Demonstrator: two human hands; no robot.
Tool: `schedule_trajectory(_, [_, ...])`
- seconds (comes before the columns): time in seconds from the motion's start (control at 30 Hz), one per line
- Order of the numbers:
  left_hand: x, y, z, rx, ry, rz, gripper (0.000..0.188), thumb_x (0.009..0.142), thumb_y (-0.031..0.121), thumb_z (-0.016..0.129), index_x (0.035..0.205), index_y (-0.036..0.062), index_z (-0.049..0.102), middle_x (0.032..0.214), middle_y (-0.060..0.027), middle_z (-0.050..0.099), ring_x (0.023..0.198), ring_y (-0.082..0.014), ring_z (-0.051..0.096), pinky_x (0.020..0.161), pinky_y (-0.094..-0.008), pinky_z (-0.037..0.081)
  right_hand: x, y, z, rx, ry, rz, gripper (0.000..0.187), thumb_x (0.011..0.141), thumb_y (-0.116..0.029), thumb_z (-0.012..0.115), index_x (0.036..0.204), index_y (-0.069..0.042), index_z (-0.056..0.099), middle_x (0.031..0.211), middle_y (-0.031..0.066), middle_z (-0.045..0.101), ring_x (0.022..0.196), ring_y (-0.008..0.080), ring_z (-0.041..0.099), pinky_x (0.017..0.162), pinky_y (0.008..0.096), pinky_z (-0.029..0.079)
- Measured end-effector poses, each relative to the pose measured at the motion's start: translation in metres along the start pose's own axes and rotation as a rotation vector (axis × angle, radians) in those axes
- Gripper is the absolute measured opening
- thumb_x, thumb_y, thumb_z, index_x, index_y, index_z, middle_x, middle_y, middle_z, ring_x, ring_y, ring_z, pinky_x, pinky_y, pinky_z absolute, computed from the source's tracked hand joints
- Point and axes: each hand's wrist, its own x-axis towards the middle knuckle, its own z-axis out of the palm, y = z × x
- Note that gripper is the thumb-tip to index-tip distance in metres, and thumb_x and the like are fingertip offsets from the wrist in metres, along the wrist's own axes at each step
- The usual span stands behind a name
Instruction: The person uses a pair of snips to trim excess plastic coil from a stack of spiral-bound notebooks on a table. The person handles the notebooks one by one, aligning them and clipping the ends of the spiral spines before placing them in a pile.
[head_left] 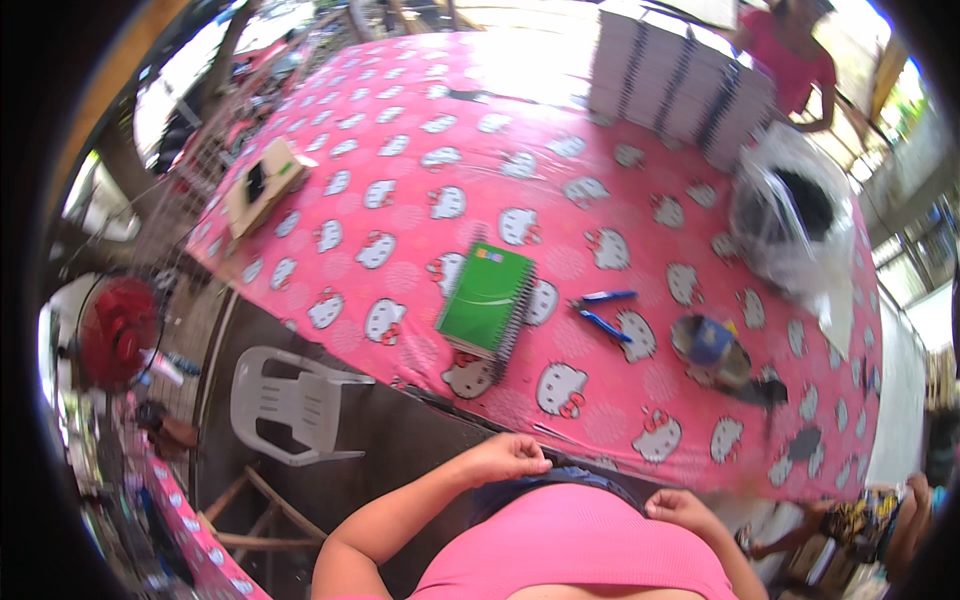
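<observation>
My left hand (508, 459) is at the near edge of the pink table, in front of my waist, its fingers curled together. My right hand (682, 508) is lower and to the right, beside my pink shirt, also with curled fingers. Whether anything small is in either hand cannot be made out. Nearest beyond my left hand lies a small stack of spiral notebooks with a green cover (488, 295). To its right rest blue-handled pliers (605, 314), handles spread. Further right sits a rounded, blue-and-tan item (712, 346), too blurred to name, beside a dark strip (768, 392).
Tall stacks of spiral-bound books (655, 85) stand at the far right, near a person in pink (800, 65). A clear plastic bag (790, 220) holds something black. At the far left lies a beige block (262, 185) with a dark object on top. A white chair (300, 408) and red fan (118, 330) stand left.
</observation>
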Motion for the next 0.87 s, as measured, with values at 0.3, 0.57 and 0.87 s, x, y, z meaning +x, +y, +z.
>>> schedule_trajectory(0.3, [-0.044,-0.04,0.014,0.509,0.266,0.047,0.044,0.088,0.051,0.061,0.101,0.0098,0.067,0.087,-0.0037,0.066,0.082,-0.0158,0.062,0.077,-0.0316,0.046,-0.01,-0.042,-0.004,-0.148,0.029,-0.064,0.023,0.087,-0.019,0.07,0.096,0.001,0.064,0.087,0.0029,0.066,0.08,0.0097,0.061,0.072,0.0257,0.049])
schedule_trajectory(0.57, [-0.071,-0.031,0.073,0.586,0.798,0.064,0.041,0.087,0.048,0.06,0.114,0.0181,0.066,0.133,-0.0124,0.052,0.13,-0.0242,0.042,0.103,-0.0641,0.016,0.013,-0.085,-0.019,-0.524,0.02,-0.335,0.028,0.085,-0.021,0.071,0.102,0.001,0.065,0.09,0.0059,0.069,0.083,0.0124,0.064,0.074,0.0285,0.051])
schedule_trajectory(0.87, [-0.104,-0.089,0.135,0.329,0.496,0.054,0.032,0.092,0.039,0.055,0.113,0.0193,0.069,0.112,-0.0031,0.067,0.11,-0.0185,0.06,0.104,-0.0458,0.029,0.134,-0.09,0.023,-0.823,-0.926,-0.146,0.025,0.092,-0.021,0.064,0.107,-0.001,0.067,0.097,0.0027,0.068,0.094,0.0102,0.061,0.086,0.0259,0.047])
